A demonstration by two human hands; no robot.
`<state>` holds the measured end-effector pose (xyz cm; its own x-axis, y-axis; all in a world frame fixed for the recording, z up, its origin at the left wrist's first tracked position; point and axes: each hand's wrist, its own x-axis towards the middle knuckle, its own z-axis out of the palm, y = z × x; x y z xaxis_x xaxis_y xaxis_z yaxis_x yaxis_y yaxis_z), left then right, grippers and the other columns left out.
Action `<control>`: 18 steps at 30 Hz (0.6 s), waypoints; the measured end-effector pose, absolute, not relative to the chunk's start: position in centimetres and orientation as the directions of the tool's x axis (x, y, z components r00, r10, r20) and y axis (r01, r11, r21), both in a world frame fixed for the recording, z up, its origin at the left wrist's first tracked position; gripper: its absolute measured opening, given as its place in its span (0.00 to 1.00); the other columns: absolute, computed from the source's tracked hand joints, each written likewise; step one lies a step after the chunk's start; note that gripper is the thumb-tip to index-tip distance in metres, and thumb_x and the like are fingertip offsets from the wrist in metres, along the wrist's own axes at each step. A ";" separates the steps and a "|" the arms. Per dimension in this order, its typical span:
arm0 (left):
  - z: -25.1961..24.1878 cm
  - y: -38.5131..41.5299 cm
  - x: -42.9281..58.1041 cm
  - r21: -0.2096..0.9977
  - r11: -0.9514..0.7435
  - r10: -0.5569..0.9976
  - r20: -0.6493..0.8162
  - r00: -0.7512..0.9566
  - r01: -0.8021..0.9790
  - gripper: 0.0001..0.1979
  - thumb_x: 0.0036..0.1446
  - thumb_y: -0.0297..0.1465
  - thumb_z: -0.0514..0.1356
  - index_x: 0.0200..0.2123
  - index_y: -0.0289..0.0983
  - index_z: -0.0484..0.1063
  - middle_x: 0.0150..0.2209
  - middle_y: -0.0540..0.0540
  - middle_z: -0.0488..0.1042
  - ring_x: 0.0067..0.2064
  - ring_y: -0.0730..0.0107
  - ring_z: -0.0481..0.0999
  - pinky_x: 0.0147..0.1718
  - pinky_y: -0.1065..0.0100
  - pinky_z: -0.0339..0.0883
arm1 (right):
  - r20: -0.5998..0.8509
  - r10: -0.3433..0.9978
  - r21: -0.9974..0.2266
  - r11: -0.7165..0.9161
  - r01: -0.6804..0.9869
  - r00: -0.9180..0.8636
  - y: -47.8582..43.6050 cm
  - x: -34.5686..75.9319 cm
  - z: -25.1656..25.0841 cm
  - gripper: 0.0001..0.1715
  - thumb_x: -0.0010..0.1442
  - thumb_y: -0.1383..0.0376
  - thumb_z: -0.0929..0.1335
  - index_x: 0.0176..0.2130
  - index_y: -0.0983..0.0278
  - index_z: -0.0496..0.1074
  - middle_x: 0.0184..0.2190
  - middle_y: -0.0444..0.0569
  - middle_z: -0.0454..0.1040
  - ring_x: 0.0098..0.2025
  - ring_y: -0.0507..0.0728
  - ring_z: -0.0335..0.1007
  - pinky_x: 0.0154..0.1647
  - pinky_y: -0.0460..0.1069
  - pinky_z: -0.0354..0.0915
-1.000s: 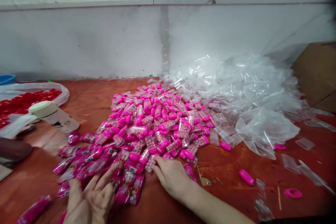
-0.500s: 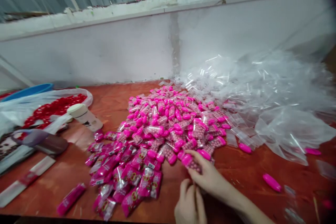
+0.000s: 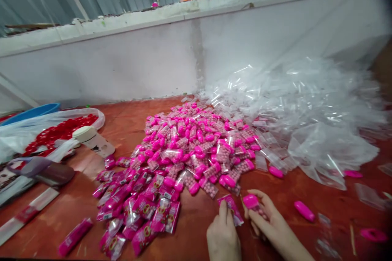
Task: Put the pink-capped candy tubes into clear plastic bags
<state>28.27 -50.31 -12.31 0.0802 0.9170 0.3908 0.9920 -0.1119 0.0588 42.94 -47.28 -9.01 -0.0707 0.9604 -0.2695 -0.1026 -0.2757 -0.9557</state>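
Observation:
My left hand (image 3: 224, 234) pinches a pink printed wrapper (image 3: 233, 211) low over the table, to the right of the wrapped packets. Beside it, my right hand (image 3: 272, 222) grips a small clear candy box (image 3: 251, 202) with a pink cap and pink balls inside. A thin stick-like thing shows by the right fingers; I cannot tell what it is. Beyond both hands spreads a heap of similar pink-capped candy boxes (image 3: 196, 142). Nearer and to the left lie several shiny pink wrapped packets (image 3: 137, 208).
Clear plastic bags (image 3: 321, 102) and small clear cases cover the right back. Loose pink caps (image 3: 304, 211) lie at the right. On the left are a white bottle (image 3: 93, 140), a purple-lidded cup (image 3: 50, 171), red pieces (image 3: 58, 130) in a bag, and a blue basin (image 3: 33, 113).
My right hand has drawn a candy box away from the heap, towards the right. My left hand, earlier curled below it, now shows a pink wrapper at its fingertips. The view has shifted slightly.

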 end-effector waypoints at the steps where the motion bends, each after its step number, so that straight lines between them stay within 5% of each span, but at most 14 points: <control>1: -11.8 -50.2 28.1 0.048 -0.110 0.922 0.377 0.084 0.993 0.22 0.56 0.16 0.57 0.50 0.36 0.79 0.54 0.42 0.78 0.31 0.67 0.80 0.27 0.69 0.76 | -0.261 0.963 -0.959 -0.266 -0.095 -0.059 -47.3 42.6 -9.2 0.34 0.56 0.49 0.72 0.54 0.59 0.58 0.26 0.39 0.69 0.18 0.48 0.58 0.18 0.44 0.54; 8: -10.2 -49.5 27.2 0.072 -0.134 0.945 0.309 0.105 0.988 0.24 0.59 0.16 0.54 0.54 0.38 0.76 0.57 0.46 0.75 0.31 0.70 0.81 0.25 0.72 0.74 | -0.280 0.960 -0.957 -0.281 -0.065 -0.019 -46.9 42.3 -8.7 0.33 0.56 0.53 0.71 0.55 0.60 0.59 0.26 0.38 0.68 0.18 0.49 0.58 0.19 0.45 0.58; 14: -10.9 -49.2 27.1 0.077 -0.099 0.928 0.368 0.064 0.992 0.18 0.63 0.20 0.54 0.50 0.38 0.79 0.58 0.43 0.74 0.31 0.68 0.82 0.24 0.70 0.73 | -0.187 0.982 -0.982 -0.187 -0.039 -0.009 -46.7 41.8 -6.9 0.22 0.55 0.60 0.71 0.48 0.62 0.68 0.33 0.45 0.73 0.33 0.54 0.69 0.36 0.49 0.69; 18: -10.9 -49.1 27.1 0.157 -0.123 0.942 0.328 0.066 0.980 0.17 0.66 0.27 0.54 0.55 0.39 0.75 0.61 0.43 0.71 0.31 0.70 0.82 0.23 0.72 0.72 | -0.204 0.978 -0.974 -0.207 -0.088 -0.041 -46.7 41.8 -7.4 0.22 0.55 0.58 0.72 0.48 0.62 0.68 0.32 0.44 0.73 0.31 0.54 0.69 0.35 0.49 0.69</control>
